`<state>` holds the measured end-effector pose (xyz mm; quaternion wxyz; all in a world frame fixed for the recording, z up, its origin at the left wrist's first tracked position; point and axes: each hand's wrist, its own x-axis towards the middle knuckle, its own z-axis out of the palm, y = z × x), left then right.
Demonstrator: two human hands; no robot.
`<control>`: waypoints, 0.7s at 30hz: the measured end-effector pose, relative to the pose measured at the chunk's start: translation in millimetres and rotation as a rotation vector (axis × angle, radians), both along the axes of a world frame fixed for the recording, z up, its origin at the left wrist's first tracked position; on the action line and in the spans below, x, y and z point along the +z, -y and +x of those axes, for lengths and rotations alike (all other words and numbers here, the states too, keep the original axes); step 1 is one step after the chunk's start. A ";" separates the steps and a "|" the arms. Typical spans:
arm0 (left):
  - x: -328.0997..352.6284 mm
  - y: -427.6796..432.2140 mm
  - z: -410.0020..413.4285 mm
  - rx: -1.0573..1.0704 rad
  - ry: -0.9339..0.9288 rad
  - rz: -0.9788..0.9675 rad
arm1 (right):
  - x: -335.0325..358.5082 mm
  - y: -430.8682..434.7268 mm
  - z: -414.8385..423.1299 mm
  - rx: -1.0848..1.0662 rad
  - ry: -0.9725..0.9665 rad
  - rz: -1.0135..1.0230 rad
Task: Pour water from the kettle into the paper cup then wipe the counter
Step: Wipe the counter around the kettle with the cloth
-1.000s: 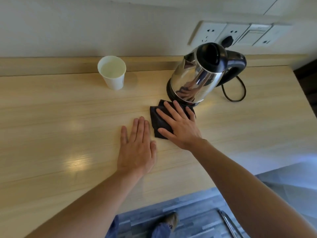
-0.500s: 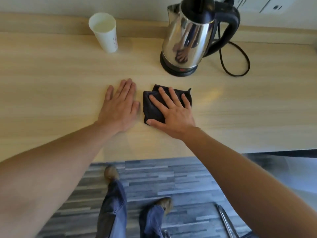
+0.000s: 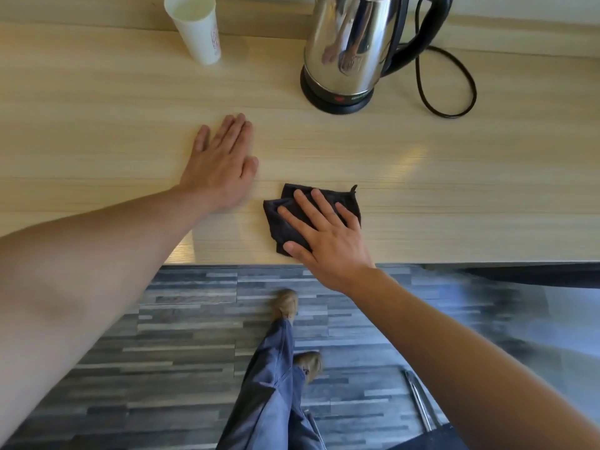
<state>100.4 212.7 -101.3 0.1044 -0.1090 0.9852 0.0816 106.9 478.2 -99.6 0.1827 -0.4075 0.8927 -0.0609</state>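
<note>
A folded black cloth (image 3: 285, 219) lies on the pale wooden counter (image 3: 454, 190), close to its front edge. My right hand (image 3: 328, 235) presses flat on the cloth with fingers spread. My left hand (image 3: 224, 164) rests palm down on the bare counter, just left of the cloth and a little farther back, holding nothing. The steel kettle (image 3: 347, 43) stands on its black base at the back, right of centre. A white paper cup (image 3: 199, 30) with water in it stands at the back left.
The kettle's black cord (image 3: 454, 89) loops on the counter right of the kettle. Below the counter edge is grey plank flooring (image 3: 181, 352), with my legs and shoes in view. A metal bar (image 3: 420, 401) shows low on the right.
My right hand has dragged the cloth away from the kettle base toward the counter's front edge. The left hand stays flat on the counter. The view has tilted down.
</note>
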 end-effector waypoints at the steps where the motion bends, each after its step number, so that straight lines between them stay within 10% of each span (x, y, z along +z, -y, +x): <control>1: 0.3 -0.1 -0.8 0.005 0.009 0.001 | 0.7 -4.0 4.3 0.009 0.011 -0.005; 8: 13.1 -13.0 -9.4 0.072 0.073 0.016 | 23.8 -39.5 33.3 -0.021 0.383 -0.151; 14: 18.0 -91.0 -25.9 0.073 -0.026 0.127 | 77.8 -86.2 23.5 -0.806 1.283 -0.638; 18: 5.2 -116.2 -41.4 0.114 -0.024 0.094 | 102.9 -91.6 -31.1 -1.033 1.295 -0.876; 21: -1.6 -117.1 -43.8 0.134 -0.011 0.071 | 115.3 -81.6 -86.9 -0.827 1.005 -0.879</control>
